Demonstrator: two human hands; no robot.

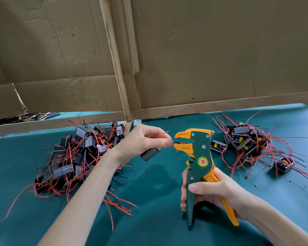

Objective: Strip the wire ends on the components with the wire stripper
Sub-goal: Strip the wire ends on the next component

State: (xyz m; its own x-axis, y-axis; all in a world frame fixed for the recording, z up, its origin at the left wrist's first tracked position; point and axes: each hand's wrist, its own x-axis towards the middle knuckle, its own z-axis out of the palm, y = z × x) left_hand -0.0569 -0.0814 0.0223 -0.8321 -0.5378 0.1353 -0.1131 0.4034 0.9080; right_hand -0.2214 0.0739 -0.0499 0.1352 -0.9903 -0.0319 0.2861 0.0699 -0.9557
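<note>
Wire stripper (202, 157) stands upright over the green bench (158, 228), handles down, head up, jaws parted and facing left. At its lower end the right grip (212, 190) wraps both handles, with the fingers curled round the green one and the thumb across the front. Left of the stripper head, the left grip (144, 139) pinches a black wire (174, 142) whose tip sits at the jaw mouth. A component (149, 154) hangs below that grip and a red wire (161, 134) rises above it. Wired components lie in a left pile (75, 157) and a right pile (247, 141) either side of the stripper. Cardboard panels (203, 59) stand behind it.
</note>
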